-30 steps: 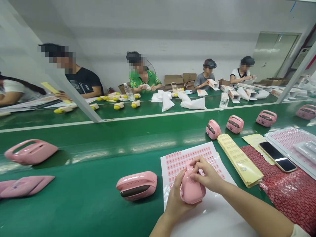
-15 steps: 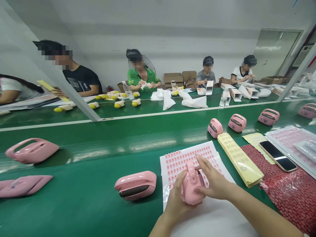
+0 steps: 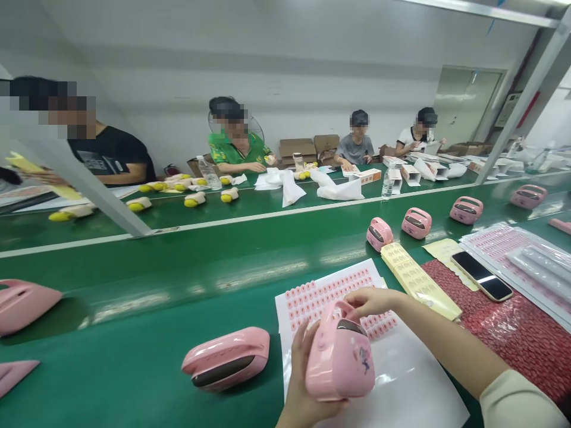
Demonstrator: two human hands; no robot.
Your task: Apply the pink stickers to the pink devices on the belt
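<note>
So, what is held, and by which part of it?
A pink handled item: left fingers hold its side; right fingers at its handle, grip partly hidden.

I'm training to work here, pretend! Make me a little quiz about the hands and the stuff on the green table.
1. What is the bare left hand holding?
2. True or false: the rectangular, black-screened phone lies to the right of the white sheet with rows of pink ovals.
3. Which hand is nearer the phone: A, left; B, right?

Key:
1. A rounded, shiny pink object with a looped handle.
2. True.
3. B, the right hand.
</note>
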